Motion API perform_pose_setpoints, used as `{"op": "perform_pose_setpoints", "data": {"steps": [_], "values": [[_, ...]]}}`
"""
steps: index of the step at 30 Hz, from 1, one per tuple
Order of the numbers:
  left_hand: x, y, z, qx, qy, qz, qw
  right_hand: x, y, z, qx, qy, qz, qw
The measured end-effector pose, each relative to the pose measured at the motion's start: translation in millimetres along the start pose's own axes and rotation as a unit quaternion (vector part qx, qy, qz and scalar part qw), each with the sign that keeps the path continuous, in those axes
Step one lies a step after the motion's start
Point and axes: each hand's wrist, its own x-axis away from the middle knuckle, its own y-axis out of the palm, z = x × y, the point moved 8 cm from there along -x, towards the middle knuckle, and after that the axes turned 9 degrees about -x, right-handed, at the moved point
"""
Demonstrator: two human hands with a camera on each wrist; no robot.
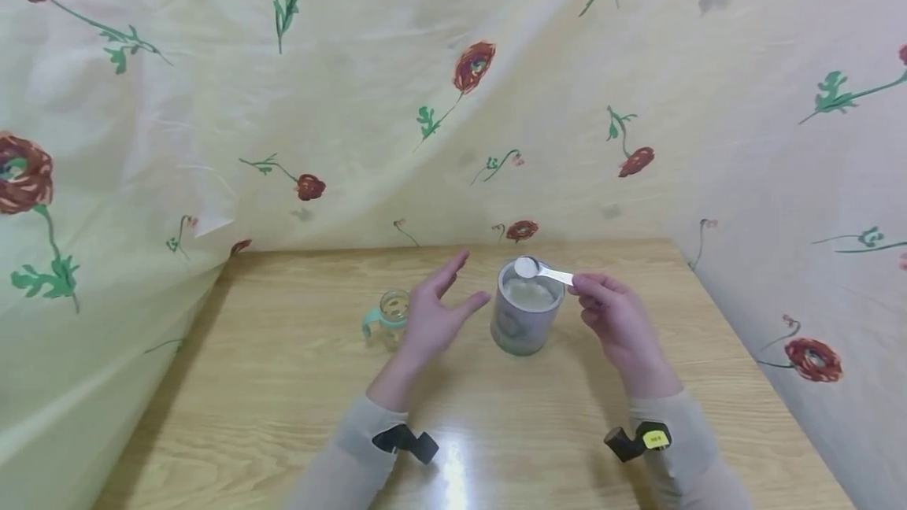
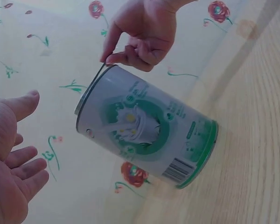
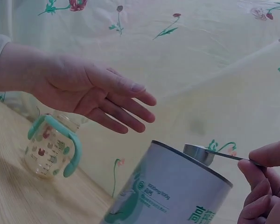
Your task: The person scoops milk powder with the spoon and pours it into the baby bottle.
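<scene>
A metal measuring spoon (image 1: 554, 275) is pinched by its handle in my right hand (image 1: 615, 317). Its bowl, heaped with white powder, is over the mouth of a milk powder can (image 1: 523, 327). Pale powder shows inside the can in the head view. My left hand (image 1: 434, 319) hovers left of the can with fingers straight and thumb spread, touching nothing. In the right wrist view, the spoon's bowl (image 3: 199, 154) is at the can's rim. A baby bottle (image 3: 49, 147) with mint-green handles stands uncapped on the table, left of the can and partly behind my left hand in the head view.
The wooden table (image 1: 283, 392) ends at a pale cloth backdrop (image 1: 368, 101) with red flowers, which also hangs along both sides. A dark strap with a small camera (image 1: 407, 441) sits on the left sleeve, and another camera (image 1: 638, 441) on the right.
</scene>
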Motion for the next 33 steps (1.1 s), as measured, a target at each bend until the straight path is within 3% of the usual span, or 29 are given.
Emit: {"op": "perform_pose_setpoints", "data": {"steps": [7,13,21,25,33], "values": [[7.4,-26.8,1.4,0.009,0.002,0.024,0.9997,7.5,6,7,-0.008,0.001,-0.003,1.0],[14.2,-61.4,-2.5,-0.002,0.0,0.041,0.9992,16.1,24,7,-0.044,-0.015,-0.012,0.9988],[27.3,-110.7,-29.3,-0.011,-0.024,0.062,0.9977,26.0,46,14,-0.072,-0.03,-0.006,0.9969],[33.6,-120.7,-44.6,-0.022,-0.046,0.053,0.9973,31.3,47,14,-0.08,-0.036,0.002,0.9961],[40.1,-123.9,-66.8,-0.046,-0.079,0.013,0.9957,47.4,63,17,-0.074,-0.03,-0.008,0.9967]]}}
